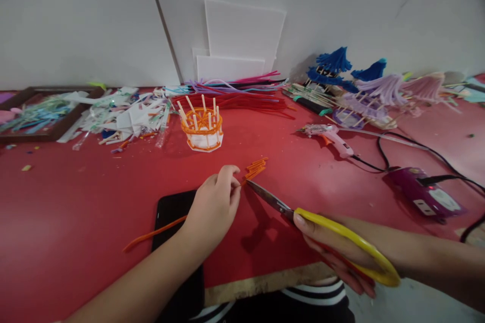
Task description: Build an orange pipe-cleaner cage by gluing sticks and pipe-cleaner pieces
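1. Head view: I count one pair of steel-bladed scissors with yellow and red handles (278,204), one long, fuzzy orange strand (151,234) and one cluster of short orange pieces (256,167), too bunched to number.
2. The scissors point upper left; the strand, thin and slightly curved, runs lower left to upper right across a flat black slab (174,207) on the red tabletop (94,202).
3. Left hand (217,197) pinches the strand; right hand (328,239) wraps the handles, blade tip beside the cluster.

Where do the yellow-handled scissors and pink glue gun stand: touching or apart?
Apart. The head view shows red tabletop plainly between the yellow-handled scissors and the pink glue gun.
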`<act>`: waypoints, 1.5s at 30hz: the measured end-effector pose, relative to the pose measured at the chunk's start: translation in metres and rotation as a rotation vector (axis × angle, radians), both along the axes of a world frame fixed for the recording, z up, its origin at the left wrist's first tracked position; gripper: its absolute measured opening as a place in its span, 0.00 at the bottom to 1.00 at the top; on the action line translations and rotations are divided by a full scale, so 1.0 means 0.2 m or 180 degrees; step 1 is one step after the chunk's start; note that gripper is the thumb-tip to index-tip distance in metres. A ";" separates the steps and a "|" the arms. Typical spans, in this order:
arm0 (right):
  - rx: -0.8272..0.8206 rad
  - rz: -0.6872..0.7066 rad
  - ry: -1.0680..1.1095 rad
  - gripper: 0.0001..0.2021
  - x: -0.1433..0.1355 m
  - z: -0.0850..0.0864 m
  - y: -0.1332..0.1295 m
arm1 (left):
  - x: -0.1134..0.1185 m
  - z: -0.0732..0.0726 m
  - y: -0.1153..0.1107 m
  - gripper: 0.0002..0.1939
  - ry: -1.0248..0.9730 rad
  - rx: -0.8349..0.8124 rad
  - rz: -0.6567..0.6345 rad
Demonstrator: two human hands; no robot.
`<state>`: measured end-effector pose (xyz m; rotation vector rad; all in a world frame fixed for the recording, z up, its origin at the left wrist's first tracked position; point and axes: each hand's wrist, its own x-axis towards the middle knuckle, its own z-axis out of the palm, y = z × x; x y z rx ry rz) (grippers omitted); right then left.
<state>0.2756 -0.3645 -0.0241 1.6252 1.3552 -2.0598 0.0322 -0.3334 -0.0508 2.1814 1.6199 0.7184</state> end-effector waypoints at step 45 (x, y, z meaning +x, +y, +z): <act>0.0676 0.0440 -0.0183 0.39 0.02 0.06 -0.01 | -0.02 0.06 -0.05 0.08 0.1116 0.0253 -0.0161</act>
